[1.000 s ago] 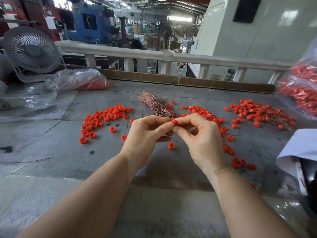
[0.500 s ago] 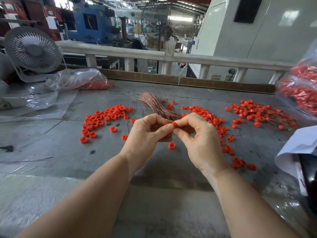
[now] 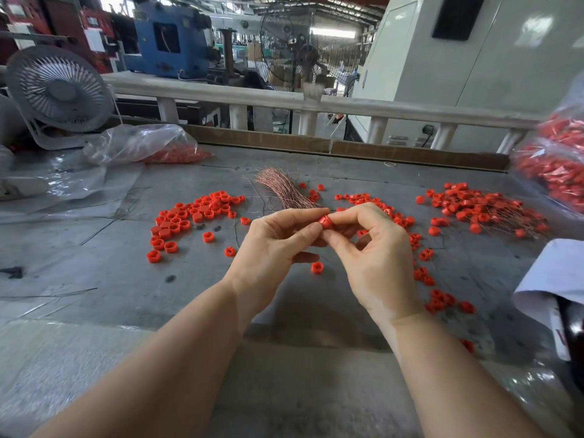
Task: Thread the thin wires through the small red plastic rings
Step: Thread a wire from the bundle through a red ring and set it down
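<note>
Both the left hand (image 3: pixel 278 245) and right hand (image 3: pixel 373 248) pinch one red ring (image 3: pixel 325 222) between their fingertips; best steady it, feed wire straight through.

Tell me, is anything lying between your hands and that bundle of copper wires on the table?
Nothing visible does. The wire bundle lies just beyond the left hand and right hand, which pinch one red ring; only bare table lies between.
</note>
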Action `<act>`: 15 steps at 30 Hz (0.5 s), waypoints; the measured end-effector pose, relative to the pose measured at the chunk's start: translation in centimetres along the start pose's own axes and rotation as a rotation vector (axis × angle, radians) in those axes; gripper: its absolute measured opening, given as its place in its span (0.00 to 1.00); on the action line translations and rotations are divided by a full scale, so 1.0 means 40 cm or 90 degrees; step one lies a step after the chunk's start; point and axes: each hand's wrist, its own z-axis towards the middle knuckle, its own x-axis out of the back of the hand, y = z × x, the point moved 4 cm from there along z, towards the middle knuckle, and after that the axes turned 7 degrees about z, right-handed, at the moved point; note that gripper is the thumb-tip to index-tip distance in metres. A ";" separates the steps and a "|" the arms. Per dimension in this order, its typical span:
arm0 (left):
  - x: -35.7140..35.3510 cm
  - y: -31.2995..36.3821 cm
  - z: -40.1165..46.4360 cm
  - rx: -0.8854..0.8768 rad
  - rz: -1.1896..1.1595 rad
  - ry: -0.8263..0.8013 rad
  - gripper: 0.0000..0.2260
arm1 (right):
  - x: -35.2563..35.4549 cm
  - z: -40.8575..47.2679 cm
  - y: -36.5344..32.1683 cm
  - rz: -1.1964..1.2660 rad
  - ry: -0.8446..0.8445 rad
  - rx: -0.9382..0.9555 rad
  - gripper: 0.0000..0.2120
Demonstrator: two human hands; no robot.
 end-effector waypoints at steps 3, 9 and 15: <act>-0.002 0.001 0.000 0.003 -0.010 -0.006 0.09 | 0.001 0.001 0.000 0.001 0.005 0.000 0.06; -0.003 0.002 -0.002 0.006 -0.024 -0.019 0.10 | 0.002 0.000 -0.001 -0.008 0.008 0.001 0.06; -0.004 0.000 -0.002 0.017 -0.024 -0.022 0.08 | 0.004 -0.002 -0.004 -0.013 0.007 0.003 0.07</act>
